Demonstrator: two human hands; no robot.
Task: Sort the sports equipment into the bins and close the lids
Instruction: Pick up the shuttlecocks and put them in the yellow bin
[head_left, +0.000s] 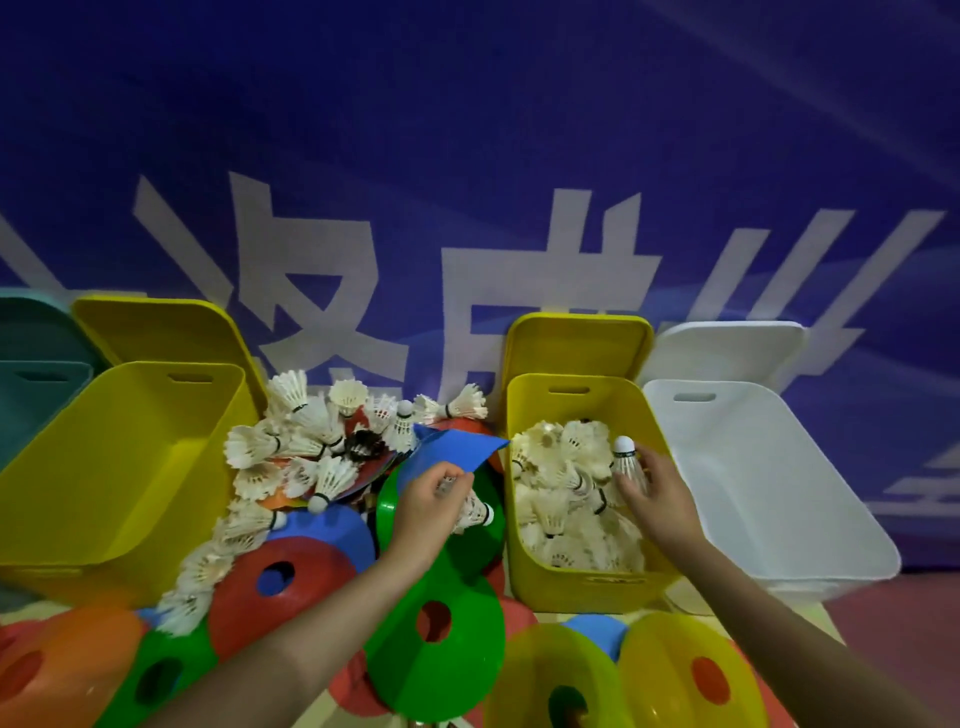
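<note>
The right hand is reaching over the yellow bin of shuttlecocks on the right of the scene, its fingers pinching one white shuttlecock that is standing cork-up just above the heap inside. That bin is sitting with its yellow lid propped up behind it, against the blue banner.

The left hand is curling round another shuttlecock above a green disc cone, in the gap between the two yellow bins. Its cork is poking out to the right of the fingers. A blue flat marker is lying just beyond the knuckles.

To the left, a loose pile of shuttlecocks is spreading over coloured markers and trailing toward the near side. Beside it, a large yellow bin is standing open with nothing visible in it, its lid leaning behind. A teal bin is showing at the far left edge. At the right, a white bin is standing open, with its white lid upright at the back.

Near the camera, disc cones are overlapping on the floor: a red disc cone, a large green one, an orange one and two yellow ones.
</note>
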